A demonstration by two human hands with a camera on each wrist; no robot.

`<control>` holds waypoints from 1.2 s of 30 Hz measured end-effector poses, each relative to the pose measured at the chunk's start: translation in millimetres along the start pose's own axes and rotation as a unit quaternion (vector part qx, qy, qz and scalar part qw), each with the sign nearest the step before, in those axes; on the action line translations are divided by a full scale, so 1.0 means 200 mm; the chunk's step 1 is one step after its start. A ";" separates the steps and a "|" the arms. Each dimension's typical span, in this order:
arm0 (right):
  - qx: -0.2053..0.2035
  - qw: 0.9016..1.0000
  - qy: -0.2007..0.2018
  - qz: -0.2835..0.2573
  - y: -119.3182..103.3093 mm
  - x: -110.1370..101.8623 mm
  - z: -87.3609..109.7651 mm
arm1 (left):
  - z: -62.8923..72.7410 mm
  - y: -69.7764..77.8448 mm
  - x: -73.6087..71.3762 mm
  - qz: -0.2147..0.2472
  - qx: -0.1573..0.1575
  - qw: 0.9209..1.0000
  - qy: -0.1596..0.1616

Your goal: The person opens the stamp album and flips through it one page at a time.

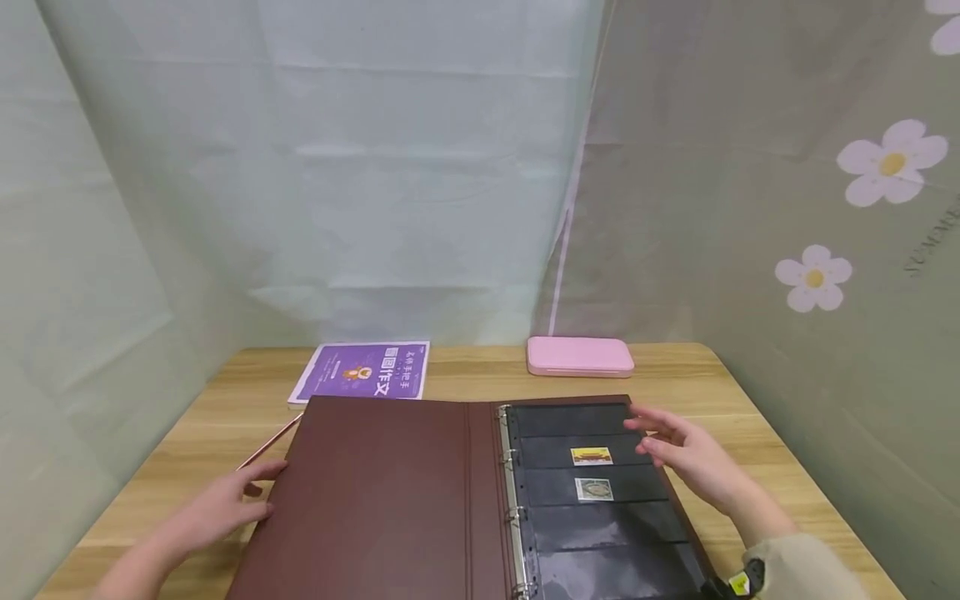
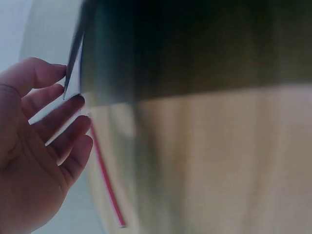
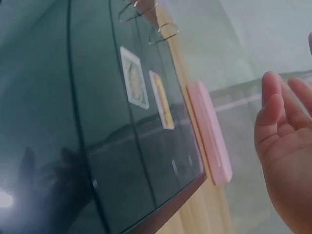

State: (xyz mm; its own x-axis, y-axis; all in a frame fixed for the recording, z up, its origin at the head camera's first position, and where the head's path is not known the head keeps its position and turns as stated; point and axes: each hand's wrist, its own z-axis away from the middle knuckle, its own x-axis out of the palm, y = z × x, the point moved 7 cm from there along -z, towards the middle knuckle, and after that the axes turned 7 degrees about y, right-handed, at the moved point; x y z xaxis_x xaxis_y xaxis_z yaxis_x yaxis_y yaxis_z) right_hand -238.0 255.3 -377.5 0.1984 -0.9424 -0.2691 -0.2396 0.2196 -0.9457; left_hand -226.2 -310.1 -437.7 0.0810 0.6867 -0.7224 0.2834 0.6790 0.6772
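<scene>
"Maroon cover nearest us: is that the ring album [image 1: 405, 508]?"

"Yes, spread on the wooden table [image 1: 720, 400], its black pocket page [image 1: 600, 529] on the right. A green stamp [image 1: 595, 489] sits in one strip, a yellow stamp [image 1: 591, 457] in the strip beyond."

"How far along is it?"

"I'd judge the opening done, with two stamps sitting in pockets; whether anything is left, I can't tell."

"And the hands?"

"The left hand [image 1: 213, 512] is at the cover's outer edge, thumb and fingers apart, loosely extended; I can't tell if the fingertips touch it. The right hand [image 1: 693, 458] hangs by the page's far right corner, fingers slightly bent and parted, holding nothing."

"Farther off?"

"A thin rod [image 1: 270, 442] by the cover's left edge, a purple book [image 1: 363, 372] just behind the cover, a pink case [image 1: 580, 357] behind the page, then pale curtain [image 1: 420, 167]."
</scene>
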 end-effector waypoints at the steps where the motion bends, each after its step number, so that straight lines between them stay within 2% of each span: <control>1: 0.006 1.000 -0.002 0.006 0.01 0.00 0.01 | 0.01 -0.01 0.01 0.001 0.005 1.000 -0.001; 5: 0.025 0.999 -0.002 0.026 0.07 -0.01 0.04 | 0.02 -0.04 0.06 0.034 0.027 0.999 -0.017; 9: 0.048 0.998 0.005 0.051 0.13 -0.03 0.07 | 0.02 -0.07 0.08 0.059 0.010 0.998 -0.027; 14: 0.073 0.994 0.017 0.082 0.18 -0.07 0.09 | 0.02 -0.07 0.08 0.044 0.010 0.999 -0.020; 19: 0.071 0.992 0.014 0.106 0.21 -0.09 0.13 | 0.03 -0.07 0.07 0.034 0.013 0.999 -0.016; 22: 0.076 0.986 0.014 0.145 0.25 -0.10 0.15 | 0.04 -0.08 0.07 0.043 0.000 0.999 -0.017; 26: 0.095 0.974 0.023 0.203 0.31 -0.11 0.16 | 0.04 -0.09 0.07 0.047 -0.019 0.999 -0.021; 30: 0.104 0.963 0.029 0.246 0.35 -0.13 0.18 | 0.03 -0.08 0.08 0.060 -0.009 0.998 -0.029; 36: 0.116 0.958 0.035 0.258 0.39 -0.14 0.20 | 0.05 -0.08 0.10 0.065 0.013 0.997 -0.031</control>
State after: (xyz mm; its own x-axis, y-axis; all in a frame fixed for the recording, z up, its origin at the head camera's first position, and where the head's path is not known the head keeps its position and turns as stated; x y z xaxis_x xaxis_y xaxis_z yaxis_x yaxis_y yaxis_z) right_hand -224.4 308.3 -451.0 0.0442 -0.7054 -0.7075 -0.0699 0.7042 -0.7065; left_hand -218.9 -309.5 -463.8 0.1770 0.7513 -0.6358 0.2905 0.5773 0.7631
